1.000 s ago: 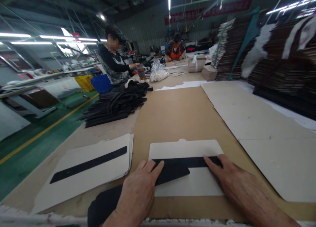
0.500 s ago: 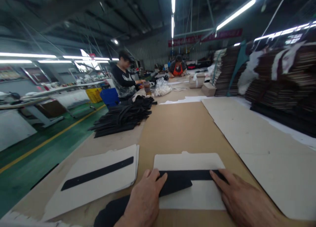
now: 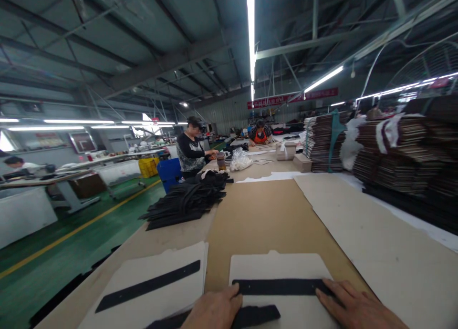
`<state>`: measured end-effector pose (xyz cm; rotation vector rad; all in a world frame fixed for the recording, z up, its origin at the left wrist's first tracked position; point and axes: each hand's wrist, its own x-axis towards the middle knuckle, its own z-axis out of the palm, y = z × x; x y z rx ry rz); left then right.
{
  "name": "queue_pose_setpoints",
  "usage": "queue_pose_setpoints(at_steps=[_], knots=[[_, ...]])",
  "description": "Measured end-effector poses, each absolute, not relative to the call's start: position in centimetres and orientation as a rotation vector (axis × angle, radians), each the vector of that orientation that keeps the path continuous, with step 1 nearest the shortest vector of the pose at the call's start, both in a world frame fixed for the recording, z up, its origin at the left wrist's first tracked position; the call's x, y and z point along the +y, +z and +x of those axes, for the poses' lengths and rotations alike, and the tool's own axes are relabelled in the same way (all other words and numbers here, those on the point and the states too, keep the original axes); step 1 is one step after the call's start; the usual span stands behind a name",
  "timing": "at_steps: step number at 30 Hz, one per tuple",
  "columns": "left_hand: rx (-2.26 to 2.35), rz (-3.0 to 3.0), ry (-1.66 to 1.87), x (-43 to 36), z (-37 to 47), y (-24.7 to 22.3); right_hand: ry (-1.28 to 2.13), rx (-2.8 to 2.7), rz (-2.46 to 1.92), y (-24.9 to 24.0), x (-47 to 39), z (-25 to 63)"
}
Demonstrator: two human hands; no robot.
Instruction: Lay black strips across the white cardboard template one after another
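Note:
A white cut panel (image 3: 275, 267) lies on the brown table in front of me, with a black strip (image 3: 279, 287) laid flat across it. My right hand (image 3: 352, 307) presses the strip's right end with fingers flat. At the strip's left end rests my left hand (image 3: 216, 312), partly cut off by the frame's bottom edge. A second dark piece (image 3: 255, 314) lies just below the strip beside my left hand. Neither hand grips anything.
A stack of white panels (image 3: 153, 291) with a black strip on top lies to the left. A pile of black strips (image 3: 186, 202) sits further along the table's left edge. Grey boards (image 3: 368, 233) cover the right side; tall stacks (image 3: 404, 152) stand behind. Two people work at the far end.
The view has tilted upward, so hands and panel sit lower in frame. The black strip now lies straight across the panel, with the wider dark piece below it.

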<state>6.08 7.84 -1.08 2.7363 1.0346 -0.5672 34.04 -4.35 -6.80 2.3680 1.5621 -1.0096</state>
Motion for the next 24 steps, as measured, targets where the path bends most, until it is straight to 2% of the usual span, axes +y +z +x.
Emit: queue_pose_setpoints(at_steps=[8,13,24], knots=[[1.175,2.855,-0.485,13.0,11.4,-1.9,-0.679,1.835,2.417,-7.9,2.6,38.2],[1.167,2.843,-0.538,21.4,16.2,-1.8,-0.598,1.875,2.442,-7.6,10.2,41.9],[1.143,2.76,-0.369,42.0,23.9,-4.0,-0.577,1.722,2.633,-9.7,28.9,49.3]])
